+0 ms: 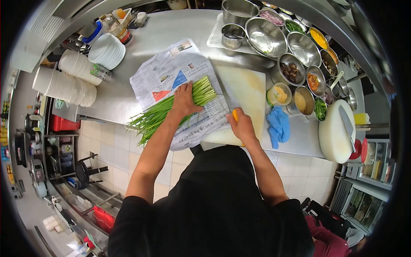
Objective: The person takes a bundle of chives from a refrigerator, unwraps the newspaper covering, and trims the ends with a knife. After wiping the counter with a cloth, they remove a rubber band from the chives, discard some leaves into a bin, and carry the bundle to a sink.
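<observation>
A bundle of long green chives [160,113] lies on a spread newspaper [143,79], its pale cut ends toward the upper right and the leafy ends hanging past the counter's front edge. My left hand [185,100] rests on top of the bundle with its fingers and thumb spread across it. In my right hand [242,125] is a knife [230,103], gripped by its yellow handle. Its blade points up and left, just right of the chives, over the newspaper's edge and the white cutting board [246,88]. Part of the board is hidden under the newspaper.
A blue cloth [278,126] lies right of the board. Several metal bowls with cut ingredients, such as a steel bowl of dark pieces [291,70], crowd the right side. A round white board [332,139] carries a cleaver [346,122]. Stacked white bowls [64,88] stand at left.
</observation>
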`<state>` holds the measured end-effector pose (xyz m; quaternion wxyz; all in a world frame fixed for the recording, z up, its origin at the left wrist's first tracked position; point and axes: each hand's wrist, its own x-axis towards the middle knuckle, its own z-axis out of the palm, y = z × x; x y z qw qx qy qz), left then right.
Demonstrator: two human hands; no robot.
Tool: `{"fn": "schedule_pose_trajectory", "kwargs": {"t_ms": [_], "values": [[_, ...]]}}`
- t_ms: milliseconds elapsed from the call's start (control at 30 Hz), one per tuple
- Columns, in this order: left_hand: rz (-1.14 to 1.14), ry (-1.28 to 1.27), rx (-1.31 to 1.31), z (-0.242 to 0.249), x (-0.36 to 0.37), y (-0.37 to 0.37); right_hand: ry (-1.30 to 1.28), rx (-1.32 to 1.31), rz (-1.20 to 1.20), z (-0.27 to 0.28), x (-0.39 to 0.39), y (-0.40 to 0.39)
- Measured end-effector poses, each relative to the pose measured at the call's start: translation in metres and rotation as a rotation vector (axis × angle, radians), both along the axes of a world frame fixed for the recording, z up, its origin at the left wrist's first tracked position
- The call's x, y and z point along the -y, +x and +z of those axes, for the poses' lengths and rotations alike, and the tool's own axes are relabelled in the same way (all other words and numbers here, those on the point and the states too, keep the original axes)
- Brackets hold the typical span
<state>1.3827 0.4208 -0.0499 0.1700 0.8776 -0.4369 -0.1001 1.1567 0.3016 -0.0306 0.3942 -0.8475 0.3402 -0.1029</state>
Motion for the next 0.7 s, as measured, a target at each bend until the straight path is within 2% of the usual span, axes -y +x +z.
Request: {"fn": "schedule_pose_trajectory", "kwargs": {"t_ms": [133,200,367,567,633,700], "values": [[0.037,-0.058,0.030,0.001,-0.002,-0.002,-0.119,-0.037,0.087,0.026,-0.018,0.002],[0.035,-0.051,0.003,0.002,-0.002,0.000,-0.224,-0.122,0.205,0.032,-0.030,0.002],[0.029,-0.051,-0.048,0.001,-0.003,0.003,-0.228,-0.200,0.233,0.030,-0.045,0.007],[0.046,-0.031,0.021,-0.003,-0.001,-0.003,-0.216,-0.353,0.196,0.029,-0.057,0.018],[0.072,0.096,0.027,0.000,0.001,-0.006,-0.182,-0.393,0.204,0.033,-0.057,0.022],[0.067,0.078,0.032,-0.005,-0.001,-0.009,-0.186,-0.428,0.216,0.036,-0.055,0.028]]}}
